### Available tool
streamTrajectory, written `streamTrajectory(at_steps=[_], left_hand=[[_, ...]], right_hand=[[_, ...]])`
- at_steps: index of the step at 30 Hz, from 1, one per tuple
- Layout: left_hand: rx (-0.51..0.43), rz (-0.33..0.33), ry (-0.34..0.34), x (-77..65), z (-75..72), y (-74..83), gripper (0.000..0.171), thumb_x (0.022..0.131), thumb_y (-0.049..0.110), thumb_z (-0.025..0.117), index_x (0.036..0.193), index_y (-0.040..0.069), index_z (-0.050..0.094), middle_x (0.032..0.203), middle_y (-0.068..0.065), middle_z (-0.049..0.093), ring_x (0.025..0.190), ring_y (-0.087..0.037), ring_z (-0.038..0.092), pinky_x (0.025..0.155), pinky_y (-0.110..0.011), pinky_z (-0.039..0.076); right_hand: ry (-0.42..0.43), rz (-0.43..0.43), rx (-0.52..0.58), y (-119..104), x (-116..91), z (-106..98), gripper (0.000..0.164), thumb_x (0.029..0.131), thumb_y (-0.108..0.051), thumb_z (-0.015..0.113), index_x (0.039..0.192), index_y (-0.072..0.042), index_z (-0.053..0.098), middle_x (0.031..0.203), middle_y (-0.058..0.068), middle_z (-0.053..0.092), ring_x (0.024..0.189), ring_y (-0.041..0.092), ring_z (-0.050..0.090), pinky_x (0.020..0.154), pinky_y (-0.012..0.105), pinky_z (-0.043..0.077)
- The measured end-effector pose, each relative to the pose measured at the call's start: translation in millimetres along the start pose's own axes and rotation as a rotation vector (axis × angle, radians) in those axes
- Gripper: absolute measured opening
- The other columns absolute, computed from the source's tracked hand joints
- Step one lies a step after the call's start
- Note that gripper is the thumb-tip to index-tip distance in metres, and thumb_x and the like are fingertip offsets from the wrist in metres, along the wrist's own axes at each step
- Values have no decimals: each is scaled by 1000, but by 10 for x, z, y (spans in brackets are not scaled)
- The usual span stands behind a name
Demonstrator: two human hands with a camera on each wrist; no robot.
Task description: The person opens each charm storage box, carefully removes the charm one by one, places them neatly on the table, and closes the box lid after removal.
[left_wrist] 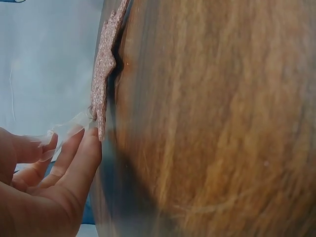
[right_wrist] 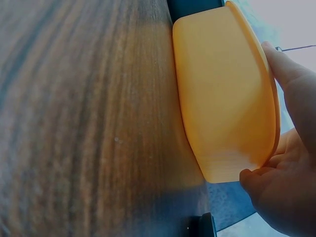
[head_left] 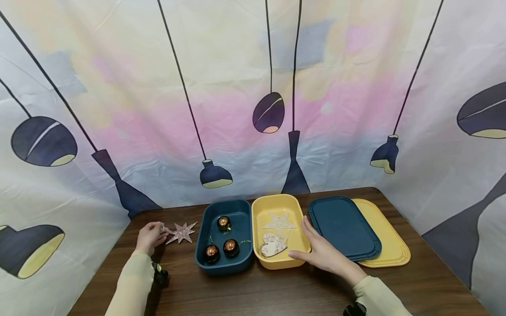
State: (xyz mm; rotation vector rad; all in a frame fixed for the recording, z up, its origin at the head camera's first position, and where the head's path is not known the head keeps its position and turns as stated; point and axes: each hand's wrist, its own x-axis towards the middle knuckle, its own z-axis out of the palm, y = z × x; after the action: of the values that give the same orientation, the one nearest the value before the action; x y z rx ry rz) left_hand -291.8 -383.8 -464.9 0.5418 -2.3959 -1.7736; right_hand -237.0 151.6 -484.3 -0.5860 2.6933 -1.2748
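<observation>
At the left of the table, my left hand (head_left: 149, 237) pinches the clear ribbon loop (left_wrist: 74, 121) of a glittery pink star ornament (head_left: 182, 233). The star lies nearly flat, close over the wood in the left wrist view. My right hand (head_left: 326, 253) grips the near right corner of a yellow box (head_left: 258, 206), thumb over the front rim and fingers along the right side. Inside that box are a pale star ornament (head_left: 276, 220) and a white patterned heart ornament (head_left: 272, 245). Beside it, a dark blue box (head_left: 199, 245) holds three shiny brown baubles (head_left: 231, 247).
To the right, a dark blue lid (head_left: 344, 226) overlaps a yellow lid (head_left: 391, 237). The wooden table (head_left: 237, 294) ends at a cloth backdrop (head_left: 237, 131) printed with hanging lamps. Both boxes stand side by side at the middle of the table's back half.
</observation>
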Motion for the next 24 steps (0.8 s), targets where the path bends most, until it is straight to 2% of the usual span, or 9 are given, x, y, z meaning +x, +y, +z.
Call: streamTrajectory(at_steps=[9,11,14,17,24], left_hand=[[-34,-13,-6,3,-78,-43,46,110,16,35,143,-17,33,127,-31,45,73,2,63,76,-23,58],[-49,-20,-3,-1,-90,-44,47,110,14,36,143,-17,32,120,-26,50,71,1,64,75,-23,58],[-76,-27,3,-10,-112,-42,46,110,12,36,143,-19,31,101,-13,61,70,-1,66,74,-24,59],[-96,-39,12,-25,-132,-34,43,109,10,37,141,-18,33,87,-3,65,70,-4,67,72,-25,59],[-102,-37,11,-36,-164,32,42,109,11,38,140,-18,35,87,-2,66,71,-5,68,74,-26,59]], right_hand=[[-6,3,6,9,4,-3,112,88,-58,72,161,-5,6,167,10,-4,151,37,10,115,61,26],[-5,5,9,12,5,-3,111,88,-56,72,161,-5,6,168,10,-4,152,38,9,115,61,26],[-3,8,7,16,5,-1,109,89,-54,73,161,-5,7,168,9,-4,151,38,10,115,61,26],[-2,7,4,19,5,1,109,89,-53,73,161,-4,9,168,9,-4,151,38,10,114,62,26],[-2,-2,4,7,7,-2,108,89,-53,73,161,-3,8,168,10,-5,151,38,9,115,62,25]])
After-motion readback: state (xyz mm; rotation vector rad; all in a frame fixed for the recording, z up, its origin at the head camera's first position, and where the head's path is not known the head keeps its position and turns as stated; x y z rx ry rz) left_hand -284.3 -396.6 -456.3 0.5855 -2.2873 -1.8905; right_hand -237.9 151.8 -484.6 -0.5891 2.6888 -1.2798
